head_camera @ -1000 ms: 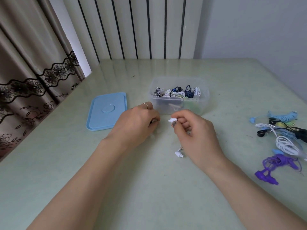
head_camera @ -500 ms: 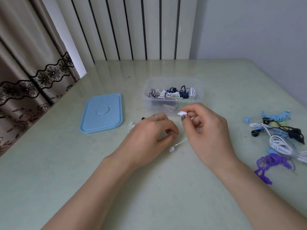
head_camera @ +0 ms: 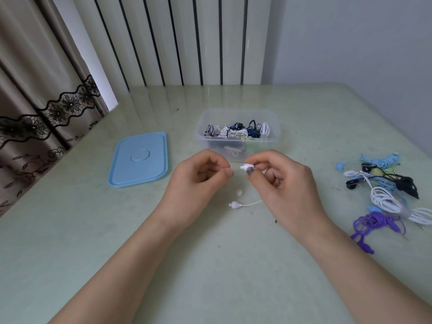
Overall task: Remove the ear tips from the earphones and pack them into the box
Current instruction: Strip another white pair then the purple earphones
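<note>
My right hand pinches a white earbud just in front of the clear box. Its thin white wire runs down to a second white earbud, which lies on the table. A small white ear tip lies loose between my hands. My left hand is a little left of the held earbud, fingers curled and thumb against fingertip, with nothing visible between them. The box holds several coiled earphones in black, white and blue.
The blue lid lies flat left of the box. A pile of earphones in light blue, black, white and purple sits at the right. A curtain hangs past the table's left edge, and a wall stands behind.
My left hand has risen from the table to the height of the held earbud. A loose ear tip now lies between my hands. My right hand still holds the earbud.
</note>
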